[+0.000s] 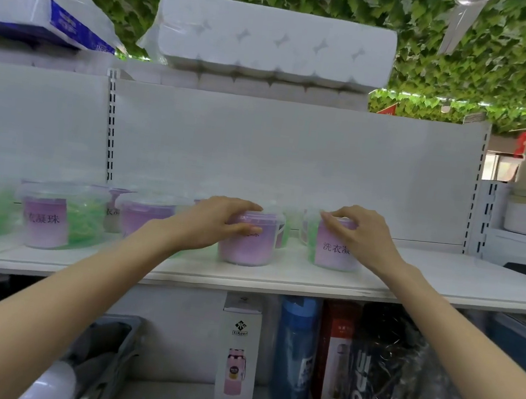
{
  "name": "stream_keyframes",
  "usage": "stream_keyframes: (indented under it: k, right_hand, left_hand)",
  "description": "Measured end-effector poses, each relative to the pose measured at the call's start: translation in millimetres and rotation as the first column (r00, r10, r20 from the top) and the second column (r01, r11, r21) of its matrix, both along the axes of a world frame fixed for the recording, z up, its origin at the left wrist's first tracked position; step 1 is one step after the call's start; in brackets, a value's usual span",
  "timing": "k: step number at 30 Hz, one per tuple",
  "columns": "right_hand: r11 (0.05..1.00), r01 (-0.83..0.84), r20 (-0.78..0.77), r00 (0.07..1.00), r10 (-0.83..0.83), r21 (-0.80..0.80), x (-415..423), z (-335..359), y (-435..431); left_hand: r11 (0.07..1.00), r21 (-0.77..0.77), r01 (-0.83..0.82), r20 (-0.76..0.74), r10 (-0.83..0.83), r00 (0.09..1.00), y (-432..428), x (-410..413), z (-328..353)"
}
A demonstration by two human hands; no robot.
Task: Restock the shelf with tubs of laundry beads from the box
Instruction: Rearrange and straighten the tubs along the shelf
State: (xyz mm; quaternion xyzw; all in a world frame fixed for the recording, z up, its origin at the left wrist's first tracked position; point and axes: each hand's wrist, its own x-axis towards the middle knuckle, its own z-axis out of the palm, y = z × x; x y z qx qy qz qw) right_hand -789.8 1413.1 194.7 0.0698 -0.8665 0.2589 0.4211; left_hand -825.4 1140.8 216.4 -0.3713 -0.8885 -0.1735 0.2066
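Observation:
Several clear tubs of laundry beads with purple labels stand on the white shelf (279, 278). My left hand (220, 220) grips the top of a purple tub (246, 250) near the shelf's middle, fingers over the lid and thumb on its front. My right hand (362, 233) holds a tub of green beads with a purple label (328, 249) just to the right, fingers curled on its lid. Both tubs sit upright on the shelf. More tubs, one of them a green tub (53, 214), line the shelf to the left. The box is not identifiable here.
The shelf's right part (459, 280) is bare up to the upright post. Toilet paper packs (273, 39) lie on top. Below stand a boxed bottle (237, 354), a blue bottle (295, 354) and a red box (334, 355). A grey bin (113, 346) sits lower left.

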Motion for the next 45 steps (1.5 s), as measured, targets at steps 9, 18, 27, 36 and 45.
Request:
stream_keyframes:
  k: [9,18,27,36,45]
  right_hand:
    - [0.996,0.090,-0.021,0.996,-0.090,0.010,-10.5,-2.0,-1.1]
    - [0.967,-0.041,0.176,0.980,0.087,-0.251,4.0,20.4,1.6]
    - [0.485,0.077,0.329,0.825,0.459,-0.871,-62.3,23.6,57.8]
    - [0.574,0.171,0.478,0.759,0.442,-0.801,-79.7,33.0,55.5]
    - [0.564,0.213,0.518,0.720,0.461,-0.798,-85.7,31.0,54.6]
  left_hand:
    - [1.000,0.005,0.027,0.009,-0.027,1.000,37.7,-15.4,-2.5]
    - [0.997,0.060,0.044,0.163,-0.054,0.985,29.6,-8.7,7.0]
    - [0.998,-0.060,-0.021,0.120,0.028,0.992,21.7,-7.7,16.7]
    - [0.965,-0.162,-0.206,-0.122,0.187,0.975,35.0,-4.7,21.3]
    - [0.975,-0.143,-0.173,-0.058,0.166,0.984,34.0,-8.1,15.9]
